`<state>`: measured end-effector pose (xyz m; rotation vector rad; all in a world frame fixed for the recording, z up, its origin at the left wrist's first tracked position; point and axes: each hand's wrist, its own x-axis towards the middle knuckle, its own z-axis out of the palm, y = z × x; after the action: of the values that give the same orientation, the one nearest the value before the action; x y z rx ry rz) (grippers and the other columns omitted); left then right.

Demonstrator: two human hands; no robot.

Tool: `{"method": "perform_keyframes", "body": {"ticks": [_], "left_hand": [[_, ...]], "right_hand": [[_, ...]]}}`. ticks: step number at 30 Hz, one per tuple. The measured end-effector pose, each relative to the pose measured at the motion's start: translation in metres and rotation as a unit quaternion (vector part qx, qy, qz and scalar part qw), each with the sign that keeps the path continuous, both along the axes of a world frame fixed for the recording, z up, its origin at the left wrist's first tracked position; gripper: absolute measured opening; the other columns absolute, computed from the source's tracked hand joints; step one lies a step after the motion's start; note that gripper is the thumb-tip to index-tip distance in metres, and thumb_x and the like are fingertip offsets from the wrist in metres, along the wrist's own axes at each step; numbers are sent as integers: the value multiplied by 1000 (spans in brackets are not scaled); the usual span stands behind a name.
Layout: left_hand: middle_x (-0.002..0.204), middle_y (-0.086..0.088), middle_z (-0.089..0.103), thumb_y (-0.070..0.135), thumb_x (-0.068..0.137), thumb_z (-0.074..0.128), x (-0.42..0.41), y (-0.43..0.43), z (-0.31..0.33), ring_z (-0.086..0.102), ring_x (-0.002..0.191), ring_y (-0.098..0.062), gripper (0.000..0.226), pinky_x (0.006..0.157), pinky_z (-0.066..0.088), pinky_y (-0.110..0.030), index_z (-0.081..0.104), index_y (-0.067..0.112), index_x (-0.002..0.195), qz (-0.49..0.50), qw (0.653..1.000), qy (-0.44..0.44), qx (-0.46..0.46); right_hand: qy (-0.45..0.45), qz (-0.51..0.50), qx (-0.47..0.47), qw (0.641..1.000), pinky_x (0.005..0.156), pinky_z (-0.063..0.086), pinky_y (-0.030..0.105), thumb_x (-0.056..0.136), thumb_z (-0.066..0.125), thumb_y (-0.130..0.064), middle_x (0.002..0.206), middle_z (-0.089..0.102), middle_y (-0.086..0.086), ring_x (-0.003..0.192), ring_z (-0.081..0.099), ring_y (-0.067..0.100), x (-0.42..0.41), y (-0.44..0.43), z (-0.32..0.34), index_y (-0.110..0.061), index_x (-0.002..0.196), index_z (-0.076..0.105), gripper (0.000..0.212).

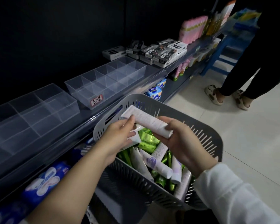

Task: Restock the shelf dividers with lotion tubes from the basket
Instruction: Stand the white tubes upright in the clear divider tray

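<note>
Above the grey basket (205, 136), one white lotion tube (149, 123) is held by both hands: the left hand (118, 136) pinches its flat end, and the right hand (181, 139) curls its fingers (166, 119) round the cap end. The clear shelf dividers (103, 81) hold no tubes yet and many remain in the basket, so restocking looks barely begun.

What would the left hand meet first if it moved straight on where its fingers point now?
The white lotion tube held up by the right hand. The left hand, itself gripping a second tube, seems to have its fingertips at that tube's flat end. Beyond is the far rim of the basket.
</note>
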<state>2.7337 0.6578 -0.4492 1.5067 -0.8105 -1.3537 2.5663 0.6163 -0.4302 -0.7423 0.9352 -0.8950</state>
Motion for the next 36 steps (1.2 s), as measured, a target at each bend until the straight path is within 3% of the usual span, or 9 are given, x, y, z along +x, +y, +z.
{"method": "perform_keyframes", "body": {"ticks": [4, 9, 11, 17, 19, 23, 26, 29, 36], "left_hand": [[100, 8, 66, 40, 90, 54, 4, -5, 9, 63, 96, -8, 19, 91, 47, -36, 61, 22, 91, 112, 990, 81, -15], [95, 8, 68, 25, 92, 55, 11, -10, 15, 64, 83, -3, 14, 72, 47, -28, 61, 19, 103, 159, 981, 93, -54], [97, 6, 67, 23, 92, 55, 15, -12, 20, 64, 86, -8, 18, 79, 49, -33, 59, 16, 109, 176, 978, 90, -70], [110, 4, 62, 24, 90, 59, 38, -16, 17, 60, 101, -14, 19, 80, 50, -31, 53, 25, 108, 241, 958, -60, -145], [110, 6, 61, 25, 89, 59, 44, -16, 13, 58, 102, -13, 15, 77, 47, -30, 52, 30, 102, 241, 955, -87, -151], [105, 11, 58, 24, 90, 59, 47, -15, 9, 57, 100, -10, 15, 78, 47, -30, 51, 31, 100, 233, 957, -94, -146], [105, 12, 59, 24, 89, 60, 47, -14, 8, 58, 100, -10, 17, 81, 48, -32, 51, 32, 101, 225, 959, -101, -141], [107, 10, 60, 25, 88, 61, 47, -15, 6, 58, 102, -12, 18, 86, 49, -37, 52, 32, 102, 220, 961, -102, -132], [110, 3, 65, 20, 87, 63, 44, -18, 5, 61, 100, -13, 20, 77, 47, -27, 56, 26, 105, 209, 963, -106, -134]], "right_hand": [[-19, 43, -3, 999, 78, 57, 30, 81, 39, 10, 99, 67, 11, 87, 64, 20, 16, -1, -2, -4, 98, 63, 33], [-17, 110, -43, 993, 88, 53, 34, 75, 52, 13, 115, 66, 10, 99, 62, 20, 21, -1, -10, -2, 109, 62, 38], [-3, 130, -44, 991, 84, 53, 32, 69, 64, 5, 112, 67, 7, 95, 64, 17, 20, -4, -13, -5, 109, 64, 42], [221, 113, -74, 966, 84, 49, 30, 83, 64, -6, 102, 69, 1, 94, 62, 15, 16, -19, -35, -12, 107, 64, 25], [335, 119, -134, 925, 80, 50, 26, 83, 65, -5, 108, 67, 4, 95, 60, 15, 10, -28, -44, -9, 113, 61, 30], [578, 165, -265, 754, 82, 46, 26, 80, 69, -17, 107, 67, 3, 92, 61, 16, -9, -50, -55, -12, 113, 63, 34], [613, 258, -236, 709, 77, 42, 22, 80, 70, -26, 109, 66, 4, 91, 59, 15, -16, -51, -65, -12, 113, 64, 37], [652, 344, -233, 635, 81, 47, 27, 80, 68, -33, 112, 65, 4, 100, 59, 20, -15, -41, -83, -15, 117, 59, 42], [689, 377, -282, 552, 74, 44, 31, 84, 56, -44, 108, 63, 9, 98, 59, 29, -2, -24, -111, -12, 110, 58, 41]]}}
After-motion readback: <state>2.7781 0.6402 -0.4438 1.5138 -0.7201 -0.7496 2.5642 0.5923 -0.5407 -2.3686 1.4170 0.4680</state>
